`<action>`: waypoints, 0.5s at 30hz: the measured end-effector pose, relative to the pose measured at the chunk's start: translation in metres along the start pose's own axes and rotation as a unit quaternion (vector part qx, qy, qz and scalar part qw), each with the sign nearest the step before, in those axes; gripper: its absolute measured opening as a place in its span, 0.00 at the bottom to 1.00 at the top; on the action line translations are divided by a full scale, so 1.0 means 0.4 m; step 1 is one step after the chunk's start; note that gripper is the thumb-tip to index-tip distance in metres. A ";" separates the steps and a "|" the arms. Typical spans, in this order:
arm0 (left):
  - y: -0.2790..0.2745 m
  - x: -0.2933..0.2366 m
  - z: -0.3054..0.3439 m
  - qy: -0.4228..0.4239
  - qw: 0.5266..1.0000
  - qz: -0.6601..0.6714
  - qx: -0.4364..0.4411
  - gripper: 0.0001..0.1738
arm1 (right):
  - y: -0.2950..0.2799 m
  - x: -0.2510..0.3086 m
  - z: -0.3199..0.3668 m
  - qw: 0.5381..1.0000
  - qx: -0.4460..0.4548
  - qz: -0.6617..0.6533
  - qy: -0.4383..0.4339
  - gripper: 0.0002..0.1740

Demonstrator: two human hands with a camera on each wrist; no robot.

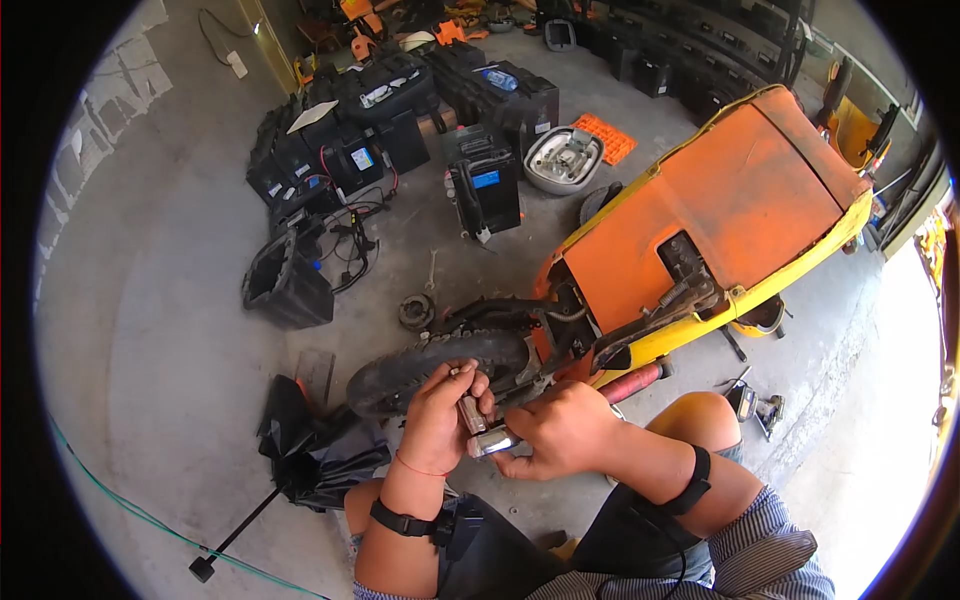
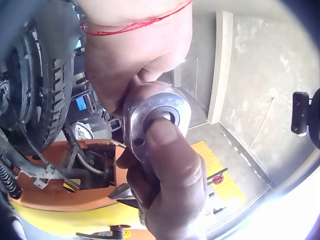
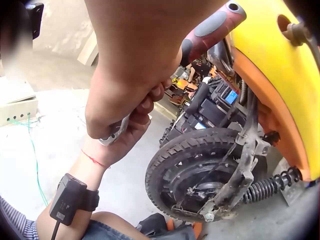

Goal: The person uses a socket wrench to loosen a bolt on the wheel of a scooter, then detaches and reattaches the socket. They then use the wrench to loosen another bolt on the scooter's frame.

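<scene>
My right hand [image 1: 565, 430] grips a ratchet wrench by its neck, and its red and grey handle [image 3: 212, 31] sticks out behind the fist. The shiny ratchet head [image 1: 493, 441] points toward my left hand [image 1: 432, 425]. In the left wrist view the right thumb presses on the round centre of the ratchet head [image 2: 131, 120]. The left fingers hold a metal socket [image 1: 472, 413] right at the head, which hides part of it in both wrist views. Just beyond the hands is the black tyre [image 3: 165, 162] of an orange and yellow vehicle [image 1: 720, 200].
Black battery cases [image 1: 485, 185] and a grey helmet-like shell [image 1: 563, 160] lie on the floor ahead. An open black box [image 1: 288, 285] with loose cables stands left. A black plastic bag [image 1: 320, 470] lies beside my left knee. A spanner [image 1: 432, 270] lies near the wheel.
</scene>
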State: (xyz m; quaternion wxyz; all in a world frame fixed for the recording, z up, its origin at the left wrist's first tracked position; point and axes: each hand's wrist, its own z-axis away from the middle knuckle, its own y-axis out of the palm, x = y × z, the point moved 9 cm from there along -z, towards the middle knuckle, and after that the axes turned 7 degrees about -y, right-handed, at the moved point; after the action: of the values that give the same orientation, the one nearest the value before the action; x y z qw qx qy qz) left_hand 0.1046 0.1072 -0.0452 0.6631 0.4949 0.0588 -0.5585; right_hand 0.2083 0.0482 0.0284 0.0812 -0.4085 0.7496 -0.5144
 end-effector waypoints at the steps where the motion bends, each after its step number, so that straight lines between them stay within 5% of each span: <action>1: -0.004 0.000 -0.006 -0.002 1.000 0.001 0.000 0.05 | -0.002 0.000 0.001 1.000 0.001 -0.001 0.001 0.24; 4: -0.054 -0.046 -0.020 0.081 0.995 0.059 -0.022 0.06 | -0.018 0.034 0.000 0.998 -0.019 0.001 -0.054 0.22; 10: -0.047 -0.015 -0.023 -0.010 0.982 0.182 0.054 0.05 | -0.052 0.048 0.005 0.995 -0.059 0.029 -0.071 0.22; 15: -0.032 -0.006 -0.014 -0.016 0.988 0.155 0.022 0.05 | -0.046 0.040 0.005 0.994 -0.071 0.043 -0.076 0.22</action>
State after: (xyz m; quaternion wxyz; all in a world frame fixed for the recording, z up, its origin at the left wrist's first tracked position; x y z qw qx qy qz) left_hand 0.0959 0.1143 -0.0541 0.7313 0.5035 -0.0418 -0.4582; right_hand 0.2088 0.0331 0.0476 0.1307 -0.4186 0.7926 -0.4236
